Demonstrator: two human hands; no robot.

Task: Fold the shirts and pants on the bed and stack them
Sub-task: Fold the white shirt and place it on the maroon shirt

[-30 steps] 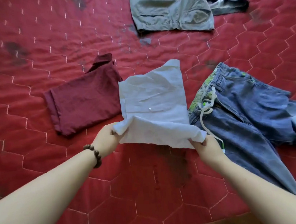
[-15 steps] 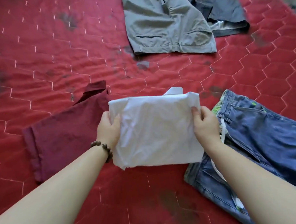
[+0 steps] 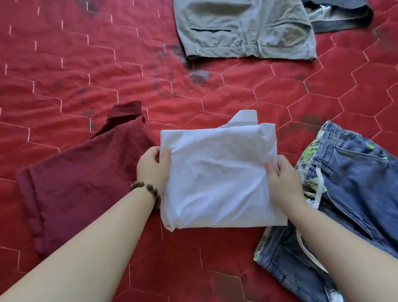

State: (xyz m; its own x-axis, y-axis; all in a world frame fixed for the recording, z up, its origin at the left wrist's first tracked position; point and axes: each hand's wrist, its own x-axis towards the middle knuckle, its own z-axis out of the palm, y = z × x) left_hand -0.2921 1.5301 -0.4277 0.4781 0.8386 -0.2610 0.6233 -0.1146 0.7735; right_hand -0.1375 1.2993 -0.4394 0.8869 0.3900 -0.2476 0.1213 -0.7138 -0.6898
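A white shirt (image 3: 218, 173), folded into a rough square with its collar poking out at the far edge, lies in the middle of the bed. My left hand (image 3: 152, 168), with a bead bracelet on the wrist, grips the shirt's left edge, thumb on top. My right hand (image 3: 282, 180) holds the right edge. Left of it lies a folded maroon shirt (image 3: 77, 183), partly under my left hand. Blue jeans (image 3: 361, 198) with a white drawstring lie unfolded at the right.
The bed has a red quilted cover (image 3: 69, 65) with hexagon stitching. Grey pants (image 3: 243, 22) lie at the far side, with a dark garment (image 3: 338, 2) beside them at the top right.
The near half of the white shirt was lifted and folded over onto the far half. Both hands have since slid along the sides and the shirt has settled flat.
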